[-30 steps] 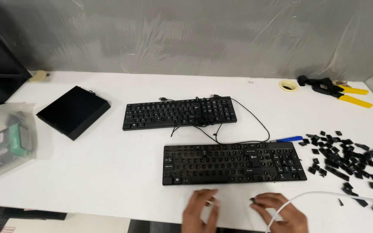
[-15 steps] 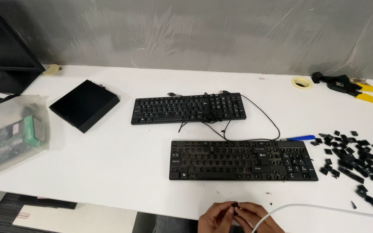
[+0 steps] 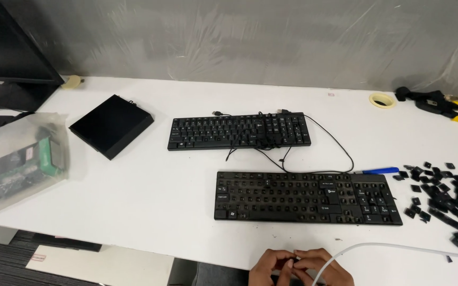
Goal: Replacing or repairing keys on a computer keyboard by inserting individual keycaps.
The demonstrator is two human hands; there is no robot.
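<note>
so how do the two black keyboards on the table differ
The near keyboard has most keycaps pulled off, bare sockets showing; the far keyboard keeps all its keys. The far keyboard has its cable piled across it, while the near keyboard's top is clear. The near one lies closer to the loose keycaps. Both are black, full-size, lying flat.

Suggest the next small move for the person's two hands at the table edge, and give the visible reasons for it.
Probably lift both hands toward the near keyboard. The left hand and right hand meet at the table's front edge beside a white cable, fingers pinched over something too small to identify. That keyboard has many bare sockets, and loose keycaps lie at its right.
</note>
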